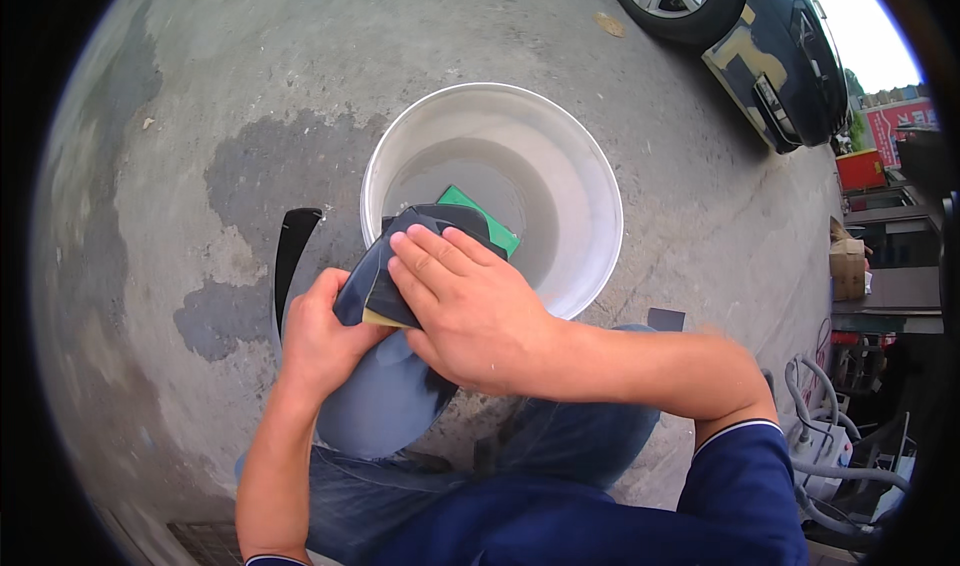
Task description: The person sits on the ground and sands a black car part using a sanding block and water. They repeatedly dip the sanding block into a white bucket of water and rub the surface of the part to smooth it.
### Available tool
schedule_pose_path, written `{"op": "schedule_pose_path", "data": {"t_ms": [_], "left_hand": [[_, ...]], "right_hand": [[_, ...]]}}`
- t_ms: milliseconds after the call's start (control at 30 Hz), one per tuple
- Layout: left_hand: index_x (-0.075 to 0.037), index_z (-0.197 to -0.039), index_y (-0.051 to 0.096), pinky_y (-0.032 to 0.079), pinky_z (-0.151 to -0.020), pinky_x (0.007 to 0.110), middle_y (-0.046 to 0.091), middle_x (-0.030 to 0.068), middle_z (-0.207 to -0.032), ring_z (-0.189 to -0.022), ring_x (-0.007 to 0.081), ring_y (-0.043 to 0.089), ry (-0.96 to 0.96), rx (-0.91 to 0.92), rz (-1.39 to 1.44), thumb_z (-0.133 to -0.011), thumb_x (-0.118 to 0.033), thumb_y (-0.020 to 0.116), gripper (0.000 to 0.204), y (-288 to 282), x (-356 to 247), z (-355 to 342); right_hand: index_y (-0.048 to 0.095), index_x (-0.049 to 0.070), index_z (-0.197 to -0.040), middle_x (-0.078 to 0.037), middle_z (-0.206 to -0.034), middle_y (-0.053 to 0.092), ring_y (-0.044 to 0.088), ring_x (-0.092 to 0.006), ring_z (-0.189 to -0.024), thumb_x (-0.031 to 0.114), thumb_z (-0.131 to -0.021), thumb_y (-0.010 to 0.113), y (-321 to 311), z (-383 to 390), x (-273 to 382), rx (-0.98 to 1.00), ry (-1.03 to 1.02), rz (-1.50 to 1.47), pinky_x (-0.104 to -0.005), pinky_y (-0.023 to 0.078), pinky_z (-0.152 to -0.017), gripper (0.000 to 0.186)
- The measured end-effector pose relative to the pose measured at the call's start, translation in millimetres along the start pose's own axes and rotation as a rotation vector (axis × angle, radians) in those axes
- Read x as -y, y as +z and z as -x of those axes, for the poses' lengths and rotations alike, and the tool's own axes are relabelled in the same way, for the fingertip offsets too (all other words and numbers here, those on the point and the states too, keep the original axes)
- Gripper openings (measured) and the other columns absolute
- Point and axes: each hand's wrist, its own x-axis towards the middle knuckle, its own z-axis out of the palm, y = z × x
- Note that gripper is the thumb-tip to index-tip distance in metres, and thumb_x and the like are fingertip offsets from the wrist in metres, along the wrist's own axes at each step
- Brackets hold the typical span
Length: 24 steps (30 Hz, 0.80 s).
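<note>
My left hand [325,336] grips the edge of a curved blue-grey and black part [385,411], which lies across my knees and reaches over the near rim of a white bucket [590,186]. My right hand [465,311] lies flat with fingers stretched out on a dark sheet or pad with a yellow edge [375,318], pressed against the part. Inside the bucket, which holds shallow cloudy water, a green flat object [465,199] shows behind the part. Just left of my left hand is a narrow curved black piece [295,241]; its lower end is hidden.
A dark car [810,86] with patched bodywork stands at the upper right. A small dark square [666,319] lies on the concrete ground [200,86]. Grey hoses and a machine [825,446] are at the lower right, with cardboard boxes [848,266] above them.
</note>
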Motion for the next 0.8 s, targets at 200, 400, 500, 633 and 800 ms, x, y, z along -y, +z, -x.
{"op": "schedule_pose_path", "data": {"t_ms": [200,400,500,633,800], "left_hand": [[0.004,-0.11,0.07,0.06,-0.075,0.036,0.078,0.0157,-0.091,-0.08,0.0207,0.076,-0.051,-0.007,0.028,-0.08,-0.033,0.096,0.054,0.8,-7.0,-4.9],[0.002,-0.109,0.069,0.06,-0.076,0.036,0.078,0.0136,-0.092,-0.082,0.0201,0.075,-0.044,0.032,0.063,-0.081,-0.039,0.096,0.057,-2.3,-3.5,-6.8],[0.001,-0.112,0.068,0.059,-0.08,0.036,0.077,0.014,-0.1,-0.088,0.0196,0.074,-0.098,0.086,0.109,-0.082,-0.043,0.095,0.06,-5.1,3.0,-10.9],[0.002,-0.114,0.068,0.058,-0.083,0.036,0.075,0.0137,-0.104,-0.092,0.0189,0.072,-0.092,0.131,0.166,-0.087,-0.044,0.091,0.058,-2.7,12.6,-13.5],[0.002,-0.117,0.066,0.057,-0.084,0.034,0.074,0.0108,-0.103,-0.093,0.0166,0.07,-0.032,0.196,0.204,-0.093,-0.04,0.087,0.052,-3.6,11.4,-19.7]], "right_hand": [[0.068,-0.004,-0.132,-0.029,-0.133,0.07,0.066,-0.0433,-0.127,0.025,-0.104,0.052,23.3,-32.0,-70.4,-0.035,0.394,-0.287,-0.0472,0.053,-0.108,0.043],[0.076,0.0,-0.113,-0.028,-0.111,0.077,0.073,-0.0466,-0.106,0.023,-0.099,0.051,65.0,-33.0,-188.8,0.188,0.768,-0.117,-0.0541,0.057,-0.095,0.037],[0.074,0.003,-0.124,-0.026,-0.116,0.076,0.072,-0.0451,-0.112,0.016,-0.093,0.06,101.2,-11.0,-219.3,0.405,0.72,-0.097,-0.0518,0.057,-0.095,0.037],[0.068,0.003,-0.137,-0.023,-0.121,0.077,0.074,-0.0393,-0.112,0.006,-0.089,0.06,122.8,0.3,-259.0,0.554,0.774,-0.039,-0.0484,0.06,-0.095,0.048],[0.068,0.001,-0.119,-0.014,-0.103,0.074,0.076,-0.0252,-0.092,0.0,-0.094,0.056,45.8,2.6,-274.4,0.173,1.223,-0.923,-0.045,0.065,-0.08,0.027]]}}
